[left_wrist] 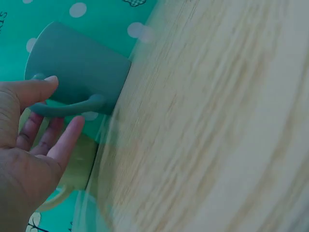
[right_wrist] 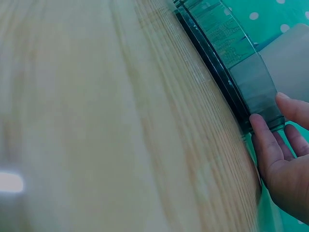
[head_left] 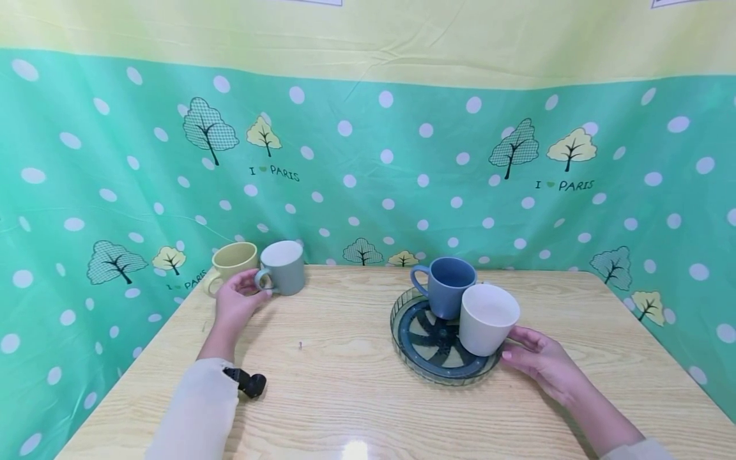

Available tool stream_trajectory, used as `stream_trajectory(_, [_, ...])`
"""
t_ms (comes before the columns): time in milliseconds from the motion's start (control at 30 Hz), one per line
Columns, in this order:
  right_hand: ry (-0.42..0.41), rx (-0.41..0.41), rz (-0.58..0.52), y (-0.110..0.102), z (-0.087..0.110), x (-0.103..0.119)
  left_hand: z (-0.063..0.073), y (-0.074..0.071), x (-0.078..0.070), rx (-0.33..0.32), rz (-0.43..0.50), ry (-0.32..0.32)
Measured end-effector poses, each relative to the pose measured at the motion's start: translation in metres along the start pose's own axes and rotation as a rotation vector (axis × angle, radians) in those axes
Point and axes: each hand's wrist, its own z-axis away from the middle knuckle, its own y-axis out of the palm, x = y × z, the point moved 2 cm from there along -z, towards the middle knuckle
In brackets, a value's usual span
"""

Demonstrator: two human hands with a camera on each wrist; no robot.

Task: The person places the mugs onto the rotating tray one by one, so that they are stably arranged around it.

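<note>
At the back left, my left hand [head_left: 237,302] is at the handle of a grey-green mug [head_left: 289,275], thumb on one side of the handle and fingers on the other. The mug stands upright on the table. Just left of it is a yellow mug [head_left: 230,257], partly behind that hand. My right hand [head_left: 543,364] touches the right edge of a round, clear-walled tray [head_left: 422,367], its fingertips [right_wrist: 257,121] at the outer wall. On the tray stand a blue mug [head_left: 445,294] and, nearest the right hand, a white cup [head_left: 482,329].
The wooden table [head_left: 333,396] runs back to a green dotted curtain [head_left: 368,172]. A small dark mark [head_left: 300,345] lies on the tabletop between the hands. A black camera [head_left: 250,383] sits on the left wrist.
</note>
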Motion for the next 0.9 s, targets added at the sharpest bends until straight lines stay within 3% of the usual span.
stream_trajectory(167, [-0.002, 0.002, -0.001, 0.000, 0.000, 0.000, -0.004, 0.007, 0.002, -0.047, 0.023, 0.014])
stream_trajectory(367, [-0.007, 0.005, -0.002, 0.000, 0.001, 0.000, -0.004, 0.009, 0.006, -0.169, 0.063, -0.063])
stream_trajectory(500, [-0.004, 0.006, -0.005, 0.000, 0.002, 0.000, -0.003, 0.011, 0.006, -0.215, 0.093, -0.087])
stream_trajectory(900, [-0.023, 0.018, -0.004, 0.000, 0.000, 0.000, 0.002, 0.014, 0.005, -0.209, 0.130, -0.129])
